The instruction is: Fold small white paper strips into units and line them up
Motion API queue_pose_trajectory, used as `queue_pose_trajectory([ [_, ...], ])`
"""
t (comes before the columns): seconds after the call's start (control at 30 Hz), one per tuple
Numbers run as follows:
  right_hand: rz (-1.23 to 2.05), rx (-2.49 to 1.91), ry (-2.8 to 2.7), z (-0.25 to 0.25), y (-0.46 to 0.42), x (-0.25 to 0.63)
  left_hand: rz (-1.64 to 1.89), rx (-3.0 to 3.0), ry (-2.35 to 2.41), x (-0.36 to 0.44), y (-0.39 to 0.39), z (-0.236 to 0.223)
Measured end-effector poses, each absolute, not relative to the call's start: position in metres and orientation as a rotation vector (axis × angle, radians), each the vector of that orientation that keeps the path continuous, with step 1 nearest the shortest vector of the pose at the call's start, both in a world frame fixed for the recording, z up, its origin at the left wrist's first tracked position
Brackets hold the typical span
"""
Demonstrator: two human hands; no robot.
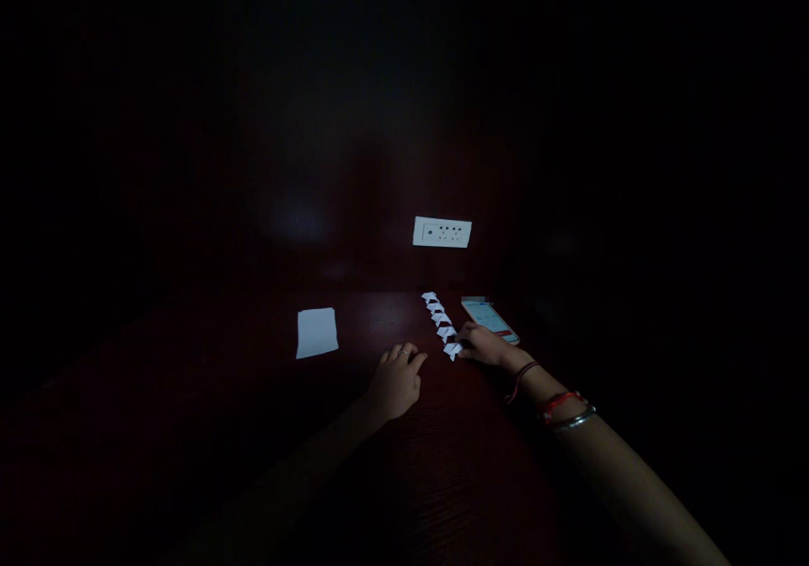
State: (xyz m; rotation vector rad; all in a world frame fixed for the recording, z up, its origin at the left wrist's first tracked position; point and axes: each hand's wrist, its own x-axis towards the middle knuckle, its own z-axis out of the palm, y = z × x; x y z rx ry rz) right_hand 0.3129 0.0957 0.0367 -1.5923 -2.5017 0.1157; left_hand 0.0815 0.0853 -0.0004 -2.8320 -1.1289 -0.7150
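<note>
Several small folded white paper pieces (441, 318) lie in a slanting row on the dark red table. My right hand (484, 344) is at the near end of that row, its fingers closed on the edge of the nearest folded paper piece (452, 350). To the left of the row, my left hand (395, 383) rests on the tabletop with its fingers loosely bent, thumb apart, and nothing in it. A ring shows on one of its fingers. Farther left lies a small stack of white paper sheets (317, 333), apart from both hands.
A phone with a lit screen (490, 319) lies just beyond my right hand. On the dark wall behind the table is a white socket panel (442, 232). The table (379, 313) meets this wall at its back edge; the surroundings are very dark.
</note>
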Motion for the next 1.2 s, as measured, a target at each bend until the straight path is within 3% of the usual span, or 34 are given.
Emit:
queue_pose_trajectory([
  [0.7, 0.088, -1.613, -2.420, 0.051, 0.093, 0.308, -0.694, -2.826, -1.061, 0.068, 0.088, 0.002],
  [0.93, 0.057, -1.520, -2.397, 0.070, 0.103, 0.259, -0.706, -2.637, -1.327, -0.043, 0.128, 0.016],
  [1.2, 0.107, -1.329, -2.511, 0.041, 0.146, 0.123, -0.683, -2.394, -1.712, -0.144, 0.141, -0.003],
])
